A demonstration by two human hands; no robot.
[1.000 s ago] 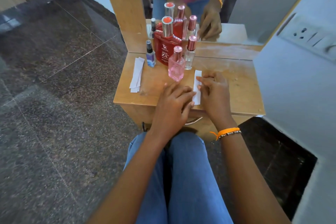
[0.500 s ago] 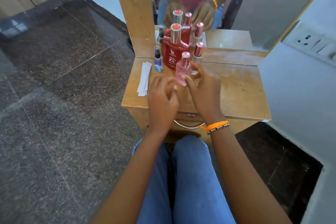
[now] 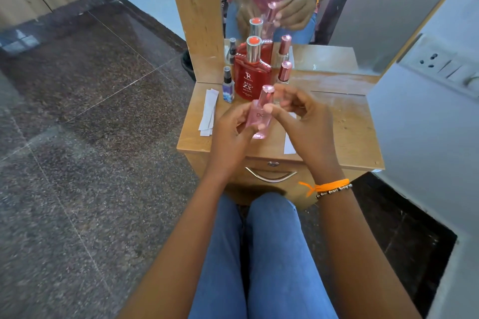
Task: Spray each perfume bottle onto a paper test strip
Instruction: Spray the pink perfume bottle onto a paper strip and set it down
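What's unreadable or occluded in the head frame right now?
- Pink perfume bottle: label shows only "Do"; the right hand covers the rest, and motion blur softens it.
- Test strip on the table: mostly hidden under the right hand.
- Slim rose-capped bottle: its lower body is hidden behind the fingers.
- Red bottle: the small print below "RED ZX" is too small to read.

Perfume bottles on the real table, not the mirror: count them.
4. Pink bottle held in both hands; big red bottle at the back; small blue bottle left of it; slim rose-capped bottle right.
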